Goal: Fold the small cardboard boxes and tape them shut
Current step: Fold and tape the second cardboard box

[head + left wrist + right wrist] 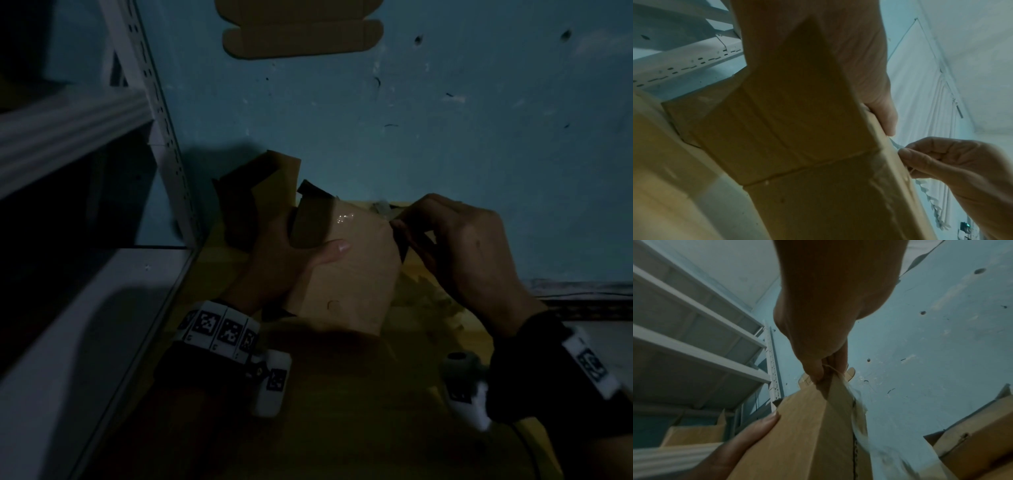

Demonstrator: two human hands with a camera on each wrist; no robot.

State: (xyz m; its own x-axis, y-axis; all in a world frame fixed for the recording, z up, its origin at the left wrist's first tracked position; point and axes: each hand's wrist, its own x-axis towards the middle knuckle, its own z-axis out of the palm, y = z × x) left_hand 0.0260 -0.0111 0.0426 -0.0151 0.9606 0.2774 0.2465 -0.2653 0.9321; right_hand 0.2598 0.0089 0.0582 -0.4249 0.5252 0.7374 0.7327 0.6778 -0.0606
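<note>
Taping now: left hand point(291, 253) grips box point(346, 270) mid-air over the floor, thumb on top, right hand point(469, 253) pinching tape point(895, 143) at its far edge — next, I'd say, pull taut & press flat w/o wrinkles.

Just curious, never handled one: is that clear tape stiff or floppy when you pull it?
Likely floppy: the clear tape pinched by the right hand looks crumpled along the cardboard box. Probably clingy too, since it wrinkles against the box edge. Left hand steadies the box.
</note>
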